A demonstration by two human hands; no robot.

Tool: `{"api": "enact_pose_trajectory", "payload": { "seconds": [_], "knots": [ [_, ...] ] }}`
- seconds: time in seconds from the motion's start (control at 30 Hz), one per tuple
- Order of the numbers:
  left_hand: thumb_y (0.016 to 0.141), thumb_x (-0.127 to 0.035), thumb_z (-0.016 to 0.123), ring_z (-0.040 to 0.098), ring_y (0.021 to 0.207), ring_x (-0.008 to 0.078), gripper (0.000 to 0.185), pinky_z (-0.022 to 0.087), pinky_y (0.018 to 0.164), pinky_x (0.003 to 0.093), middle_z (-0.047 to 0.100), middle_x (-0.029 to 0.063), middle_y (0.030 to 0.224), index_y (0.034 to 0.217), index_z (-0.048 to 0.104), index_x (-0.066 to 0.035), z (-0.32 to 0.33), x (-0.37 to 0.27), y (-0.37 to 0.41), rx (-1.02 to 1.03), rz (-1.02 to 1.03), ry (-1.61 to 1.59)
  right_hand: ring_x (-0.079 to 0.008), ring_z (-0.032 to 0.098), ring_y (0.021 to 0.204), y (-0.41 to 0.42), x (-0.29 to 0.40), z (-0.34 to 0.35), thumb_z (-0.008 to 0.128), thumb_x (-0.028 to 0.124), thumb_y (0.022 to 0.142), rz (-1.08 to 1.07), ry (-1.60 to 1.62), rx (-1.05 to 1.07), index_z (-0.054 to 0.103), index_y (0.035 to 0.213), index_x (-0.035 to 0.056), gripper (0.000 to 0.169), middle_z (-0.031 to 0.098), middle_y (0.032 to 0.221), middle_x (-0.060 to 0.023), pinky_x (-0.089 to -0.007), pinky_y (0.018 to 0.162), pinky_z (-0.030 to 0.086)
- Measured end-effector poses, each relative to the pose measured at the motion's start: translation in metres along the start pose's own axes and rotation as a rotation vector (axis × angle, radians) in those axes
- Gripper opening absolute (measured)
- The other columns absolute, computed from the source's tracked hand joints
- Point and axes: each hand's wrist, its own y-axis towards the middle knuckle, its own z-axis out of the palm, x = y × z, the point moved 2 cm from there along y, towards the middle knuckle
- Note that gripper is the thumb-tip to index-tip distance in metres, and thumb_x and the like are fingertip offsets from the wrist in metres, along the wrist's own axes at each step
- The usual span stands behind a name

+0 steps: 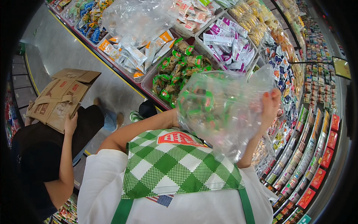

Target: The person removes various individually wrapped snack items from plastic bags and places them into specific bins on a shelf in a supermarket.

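A large clear plastic bag (223,112) is held up in front of my chest, blurred. Green-and-brown wrapped packets show through its film; whether they lie inside it or in the bin behind cannot be told. The fingers of my right hand (270,105) grip the bag's gathered upper right side. My left hand (174,117) is mostly hidden behind the bag's left edge, with only the wrist area visible. Just beyond the bag sits a clear bin (148,86) heaped with green-ended snack packets (174,67).
Neighbouring bins hold orange-and-white packets (137,57) and purple-and-white packets (232,42). Another clear plastic bag (137,19) lies over the bins ahead. To my left a person holds folded brown cardboard (60,96) in the aisle. Stocked shelves (304,140) curve along my right.
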Motion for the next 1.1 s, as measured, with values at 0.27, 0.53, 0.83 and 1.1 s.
{"api": "enact_pose_trajectory", "payload": {
  "seconds": [0.27,0.53,0.83,1.1],
  "knots": [
    [0.097,-0.026,0.057,0.067,0.099,0.0220,0.038,0.056,0.090,0.0388,0.064,0.0150,0.120,0.126,0.057,-0.001,0.002,-0.001,-0.021,0.098,0.010,-0.191,-0.0194,0.059,0.085,-0.062,-0.100,-0.009,0.065,0.003,0.085,-0.095,-0.624,0.248,0.057,0.120,0.0057,0.036,0.065,0.100,-0.0091,-0.0302,0.078,0.044],
    [0.097,-0.026,0.059,0.060,0.114,0.0271,0.044,0.053,0.092,0.0460,0.057,0.0124,0.129,0.134,0.048,-0.006,-0.021,-0.007,-0.083,-0.424,0.339,0.608,-0.0375,0.044,0.127,-0.114,-0.127,0.009,0.073,0.015,0.074,-0.260,-0.854,0.675,0.048,0.137,0.0093,0.068,0.053,0.136,-0.0103,-0.0568,0.115,0.020],
    [0.095,-0.027,0.058,0.062,0.095,0.0291,0.046,0.052,0.084,0.0419,0.060,0.0176,0.118,0.132,0.045,-0.002,0.051,-0.036,-0.089,-0.785,0.394,1.497,-0.0254,0.037,0.137,-0.070,-0.182,0.073,0.073,0.026,0.074,-0.478,-0.830,0.820,0.053,0.132,0.0134,0.063,0.050,0.140,-0.0069,-0.0594,0.112,0.021],
    [0.090,-0.007,0.045,0.056,0.095,0.0490,0.029,0.046,0.085,0.0511,0.057,0.0321,0.107,0.115,0.053,0.005,-0.020,-0.068,-0.033,-0.707,0.265,2.090,-0.0249,0.035,0.139,-0.066,-0.237,0.100,0.061,0.013,0.080,-0.484,-0.869,0.871,0.056,0.127,0.0107,0.048,0.050,0.139,-0.0100,-0.0601,0.112,0.018]
  ]
}}
